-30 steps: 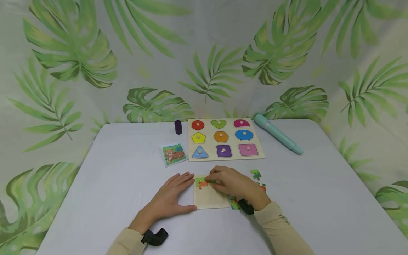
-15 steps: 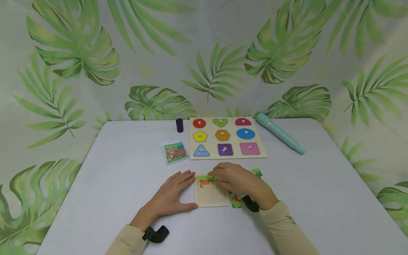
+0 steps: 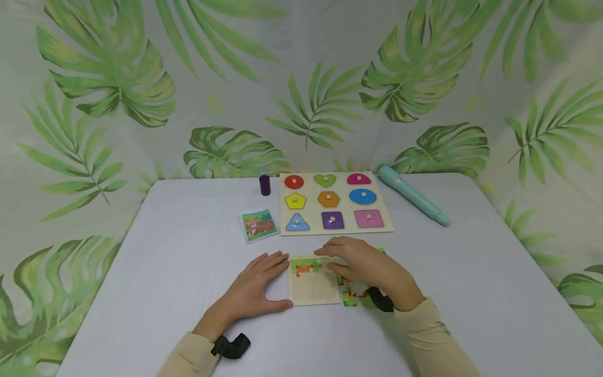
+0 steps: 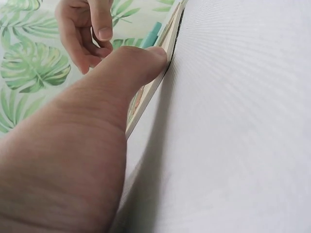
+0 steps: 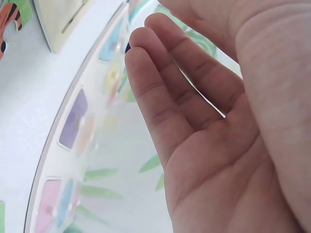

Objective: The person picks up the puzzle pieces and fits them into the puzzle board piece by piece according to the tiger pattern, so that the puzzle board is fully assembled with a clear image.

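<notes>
A square wooden puzzle board (image 3: 313,290) lies on the white table, with joined orange-and-green puzzle pieces (image 3: 304,268) in its upper left part. My left hand (image 3: 256,290) rests flat at the board's left side, fingers straight. Its thumb (image 4: 154,59) touches the board's edge in the left wrist view. Over the board's upper right corner is my right hand (image 3: 372,267), its fingers loosely bent and holding nothing, as the right wrist view confirms. Several loose puzzle pieces (image 3: 349,299) lie right of the board, partly hidden beneath that hand. One tiger-striped piece (image 5: 13,17) shows at the right wrist view's corner.
Behind the board lies a larger knobbed shape puzzle (image 3: 315,221) with colourful shapes. A bear picture card (image 3: 259,225) is to its left, near a dark purple cylinder (image 3: 265,185). A teal pen-shaped object (image 3: 414,196) lies at the back right. A leaf-print cloth (image 3: 311,115) hangs behind.
My right hand has let go of a green puzzle piece, now beside the orange one on the board, and has drawn back to the right. The left hand stays at the board's edge.
</notes>
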Motion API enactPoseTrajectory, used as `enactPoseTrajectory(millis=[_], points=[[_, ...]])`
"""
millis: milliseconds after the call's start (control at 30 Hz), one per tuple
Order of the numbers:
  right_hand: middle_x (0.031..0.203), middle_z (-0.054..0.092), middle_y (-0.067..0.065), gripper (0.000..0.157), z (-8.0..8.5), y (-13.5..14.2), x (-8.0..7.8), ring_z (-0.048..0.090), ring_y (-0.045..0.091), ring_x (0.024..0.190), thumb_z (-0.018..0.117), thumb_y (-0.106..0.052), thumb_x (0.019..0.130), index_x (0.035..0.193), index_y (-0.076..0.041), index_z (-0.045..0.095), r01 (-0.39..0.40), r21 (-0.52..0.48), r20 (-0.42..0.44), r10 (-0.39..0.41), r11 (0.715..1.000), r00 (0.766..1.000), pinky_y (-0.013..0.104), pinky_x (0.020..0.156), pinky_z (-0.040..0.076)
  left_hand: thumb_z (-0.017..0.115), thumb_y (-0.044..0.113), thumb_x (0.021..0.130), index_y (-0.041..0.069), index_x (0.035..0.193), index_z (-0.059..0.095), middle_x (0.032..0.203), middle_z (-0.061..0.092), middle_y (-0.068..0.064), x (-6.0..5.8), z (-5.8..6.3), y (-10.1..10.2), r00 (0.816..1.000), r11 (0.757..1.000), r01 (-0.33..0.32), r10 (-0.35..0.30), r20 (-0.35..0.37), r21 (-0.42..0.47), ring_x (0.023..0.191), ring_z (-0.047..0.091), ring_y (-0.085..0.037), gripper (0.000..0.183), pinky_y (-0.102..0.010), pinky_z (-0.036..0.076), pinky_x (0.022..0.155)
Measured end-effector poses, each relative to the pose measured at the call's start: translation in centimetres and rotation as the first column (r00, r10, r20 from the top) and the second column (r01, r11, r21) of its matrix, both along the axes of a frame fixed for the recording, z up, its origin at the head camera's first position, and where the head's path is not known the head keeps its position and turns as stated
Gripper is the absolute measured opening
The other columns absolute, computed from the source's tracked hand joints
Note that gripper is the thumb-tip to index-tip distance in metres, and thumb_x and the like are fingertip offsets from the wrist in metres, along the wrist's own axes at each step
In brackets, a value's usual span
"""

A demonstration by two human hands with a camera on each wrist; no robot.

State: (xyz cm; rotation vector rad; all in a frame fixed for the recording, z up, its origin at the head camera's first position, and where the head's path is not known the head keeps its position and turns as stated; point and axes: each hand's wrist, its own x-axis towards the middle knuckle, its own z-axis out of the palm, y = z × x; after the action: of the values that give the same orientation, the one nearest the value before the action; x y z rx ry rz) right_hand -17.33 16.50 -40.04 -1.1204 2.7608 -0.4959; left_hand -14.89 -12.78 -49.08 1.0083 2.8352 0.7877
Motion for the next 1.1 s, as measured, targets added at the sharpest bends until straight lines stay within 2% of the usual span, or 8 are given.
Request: enactPoseTrajectory(millis=[300,633,867,1100], points=[[0.127,0.071,0.001,0.038,0.7,0.4,-0.2,0.065,0.021,0.121,0.076,-0.017,0.095,0.133,-0.014,0.071,0.045,0.008,0.023,-0.046,0.999,0.999,0.042,0.102,0.058,0.074,0.065,0.084,0.009,0.153,0.05,0.163,0.042,-0.001,-0.5,-0.2,0.2,1.0,1.0,-0.003,0.003,-0.012,0.0,0.155,0.032,-0.022,0.092,-0.047,0.022,0.129],[0.128,0.071,0.0,0.038,0.7,1.5,-0.2,0.065,0.021,0.121,0.075,-0.018,0.096,0.133,-0.015,0.07,0.079,0.037,0.04,-0.08,0.996,0.996,0.042,0.102,0.058,0.074,0.064,0.084,0.01,0.154,0.049,0.163,0.042,0.0,-0.7,-0.3,0.3,1.0,1.0,-0.011,0.011,0.004,-0.007,0.155,0.032,-0.021,0.091,-0.047,0.022,0.129],[0.124,0.072,0.002,0.036,0.3,2.5,-0.1,0.067,0.022,0.115,0.075,-0.015,0.095,0.131,-0.011,0.071,0.054,0.019,0.002,-0.054,0.998,0.999,0.042,0.098,0.06,0.073,0.066,0.084,0.012,0.154,0.049,0.164,0.042,0.002,-0.5,-0.4,0.3,1.0,1.0,-0.027,0.027,0.01,-0.013,0.155,0.031,-0.019,0.092,-0.045,0.021,0.129],[0.124,0.072,0.001,0.036,-0.1,3.2,0.2,0.067,0.02,0.115,0.076,-0.015,0.094,0.13,-0.012,0.072,0.086,0.02,0.025,-0.086,0.996,0.996,0.041,0.098,0.06,0.074,0.066,0.083,0.012,0.154,0.05,0.163,0.043,0.002,-0.1,-0.5,0.2,0.999,0.999,-0.037,0.037,0.021,0.005,0.155,0.032,-0.02,0.092,-0.046,0.022,0.129]])
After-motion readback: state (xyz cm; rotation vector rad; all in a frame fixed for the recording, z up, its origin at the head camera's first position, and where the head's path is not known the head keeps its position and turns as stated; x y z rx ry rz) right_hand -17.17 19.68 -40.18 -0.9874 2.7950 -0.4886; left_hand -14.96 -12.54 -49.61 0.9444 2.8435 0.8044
